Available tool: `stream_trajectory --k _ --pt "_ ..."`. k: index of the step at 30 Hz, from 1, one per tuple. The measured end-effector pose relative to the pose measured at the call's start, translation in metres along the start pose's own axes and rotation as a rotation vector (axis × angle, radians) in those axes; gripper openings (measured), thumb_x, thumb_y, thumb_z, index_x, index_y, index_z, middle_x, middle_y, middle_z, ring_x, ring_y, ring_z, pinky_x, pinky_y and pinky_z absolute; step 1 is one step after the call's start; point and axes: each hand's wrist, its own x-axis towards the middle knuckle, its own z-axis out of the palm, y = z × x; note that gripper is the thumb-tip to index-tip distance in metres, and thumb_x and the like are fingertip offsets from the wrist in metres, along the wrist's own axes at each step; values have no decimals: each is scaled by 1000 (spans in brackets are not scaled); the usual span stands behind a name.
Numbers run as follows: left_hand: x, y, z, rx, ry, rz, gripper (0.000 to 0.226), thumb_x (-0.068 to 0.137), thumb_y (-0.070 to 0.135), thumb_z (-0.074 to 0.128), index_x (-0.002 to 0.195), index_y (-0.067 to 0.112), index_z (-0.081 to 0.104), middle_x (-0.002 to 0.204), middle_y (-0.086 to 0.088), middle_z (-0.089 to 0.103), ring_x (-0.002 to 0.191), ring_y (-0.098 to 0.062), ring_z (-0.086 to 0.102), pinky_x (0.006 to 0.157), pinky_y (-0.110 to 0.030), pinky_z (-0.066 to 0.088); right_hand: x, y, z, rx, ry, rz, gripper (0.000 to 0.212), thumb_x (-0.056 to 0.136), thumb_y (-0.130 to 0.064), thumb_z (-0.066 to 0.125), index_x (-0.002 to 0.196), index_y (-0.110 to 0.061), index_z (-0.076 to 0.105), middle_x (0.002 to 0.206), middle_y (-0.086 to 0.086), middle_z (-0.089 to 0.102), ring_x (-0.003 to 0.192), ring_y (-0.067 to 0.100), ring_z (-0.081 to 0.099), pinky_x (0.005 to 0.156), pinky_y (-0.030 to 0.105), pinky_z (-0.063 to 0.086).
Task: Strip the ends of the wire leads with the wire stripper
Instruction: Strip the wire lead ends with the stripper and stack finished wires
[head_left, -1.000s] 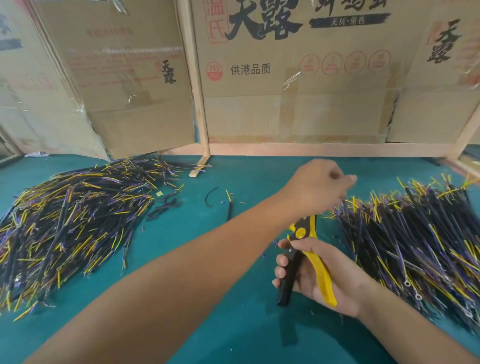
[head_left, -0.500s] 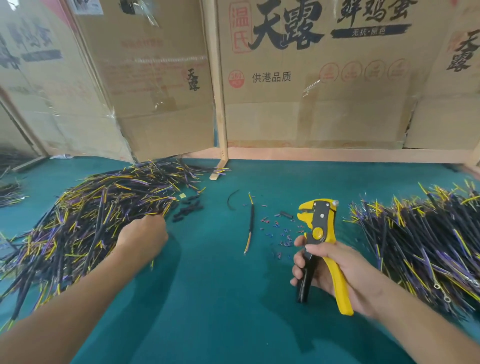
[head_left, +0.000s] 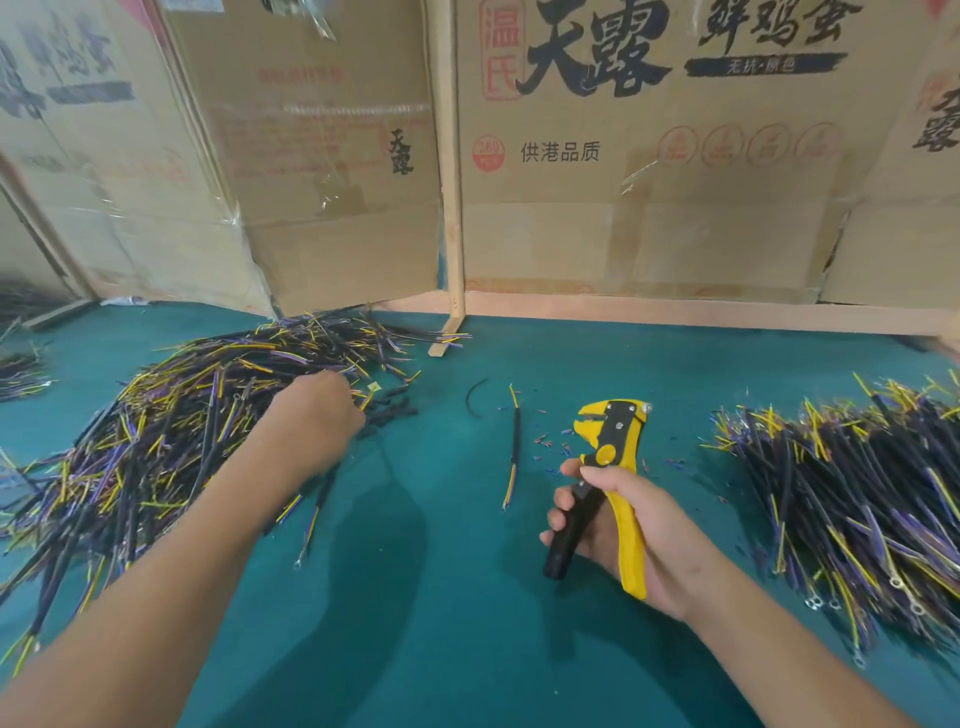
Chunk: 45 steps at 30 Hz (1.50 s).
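While the right hand (head_left: 621, 525) grips the wire stripper (head_left: 608, 483) by its handles, nose up, the left hand (head_left: 317, 410) digs into the left-side pile of wire leads (head_left: 171, 431); whether its fingers hold one, I cannot tell. Light, floppy, easily tangled: best pinched on the black sheath near an end.

This is a small workshop bench for hand assembly work. A counter (head_left: 467, 597) covered in green felt carries heaps of cut wire leads (head_left: 156, 441) at its left and right edges, and flattened cardboard cartons (head_left: 649, 208) on a bare wooden frame (head_left: 453, 208) wall off its far edge.
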Motion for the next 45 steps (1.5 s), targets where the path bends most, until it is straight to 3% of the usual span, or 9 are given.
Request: stream_trajectory --k 4,7,12,17,22,27,33,41,45 --pt "1 3 -12 -409 241 19 28 90 15 59 69 -3 59 63 -19 57 60 -26 43 56 -37 38 1 0 -7 66 -1 57 35 81 -22 64 111 -6 53 78 15 54 69 31 57 71 48 56" --pt "0 17 -8 -662 353 83 22 91 20 61 71 11 64 55 1 56 50 -16 45 53 -30 35 4 -2 -8 83 -6 70 32 84 -22 62 111 -8 52 80 15 53 70 31 55 73 48 55" --pt "-10 34 33 -512 50 226 17 91 15 65 75 15 62 61 2 60 49 -7 47 50 -24 38 5 -1 -8 56 -29 77 32 84 -22 61 111 -6 51 79 15 52 70 31 53 72 48 56" --pt "-21 11 43 -433 -469 360 13 91 14 61 79 17 65 63 8 65 57 -7 50 56 -27 40 4 -3 -6 31 -34 87 30 85 -22 59 109 -5 52 80 15 52 70 31 53 74 47 55" --pt "-20 33 63 -350 -64 377 16 95 33 61 101 19 55 73 7 62 70 -16 58 68 -34 46 4 -4 -2 7 -40 117 25 88 -21 55 107 -5 53 79 15 52 70 31 54 74 47 56" --pt "-28 66 94 -17 -89 403 34 100 39 43 128 20 38 106 -8 66 95 -35 63 77 -41 48 4 -5 -3 12 -36 121 25 88 -21 56 106 -4 55 78 16 52 69 31 55 73 47 56" --pt "-25 63 87 -28 -45 424 38 99 26 42 136 21 36 95 -7 67 88 -37 63 74 -42 51 9 -5 -6 11 -49 140 24 90 -22 55 106 -4 56 79 16 53 70 31 56 75 47 57" --pt "-34 63 64 -342 350 658 24 89 4 60 106 15 72 70 4 52 61 -26 51 57 -43 51 11 -2 -10 -7 -60 147 25 87 -24 59 102 -4 59 79 16 54 71 30 57 75 47 56" --pt "-40 63 53 -321 337 702 24 88 13 50 101 15 70 83 2 65 77 -26 61 63 -43 53 12 -2 -10 -9 -69 149 24 89 -24 57 101 -4 58 79 16 53 70 31 56 75 47 57"
